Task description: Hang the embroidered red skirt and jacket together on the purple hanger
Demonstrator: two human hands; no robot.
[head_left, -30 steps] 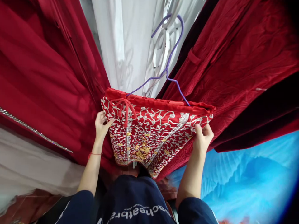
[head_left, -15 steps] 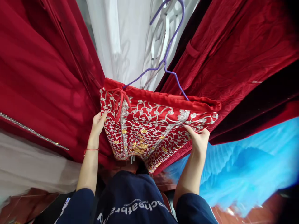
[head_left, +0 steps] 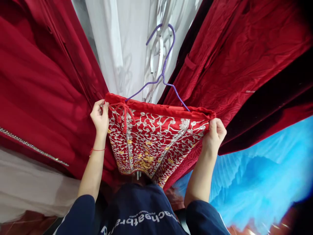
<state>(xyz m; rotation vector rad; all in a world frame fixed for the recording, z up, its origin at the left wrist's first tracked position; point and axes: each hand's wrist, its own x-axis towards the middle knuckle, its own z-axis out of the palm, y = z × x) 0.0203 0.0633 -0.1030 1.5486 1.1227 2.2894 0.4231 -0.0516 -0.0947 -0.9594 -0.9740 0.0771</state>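
Observation:
A red skirt (head_left: 156, 137) with silver and gold embroidery hangs folded over a purple wire hanger (head_left: 160, 70). A red drawstring bow sits near its left end. My left hand (head_left: 99, 117) pinches the skirt's left top corner. At the right top corner, my right hand (head_left: 215, 135) is closed round the fabric edge. Both arms reach upward from dark blue sleeves. The hanger's hook rises in front of white fabric and a white ornamental grille.
Dark red velvet garments (head_left: 239, 58) hang close on the right and a red dress (head_left: 41, 85) with a rhinestone strip on the left. White sheer fabric (head_left: 122, 45) hangs behind. A blue pleated garment (head_left: 256, 176) lies at lower right, a white one (head_left: 26, 186) at lower left.
Both hands have slid up from the skirt's lower sides to its top corners and closed on them. The hanger with the skirt has shifted slightly left and lower in view.

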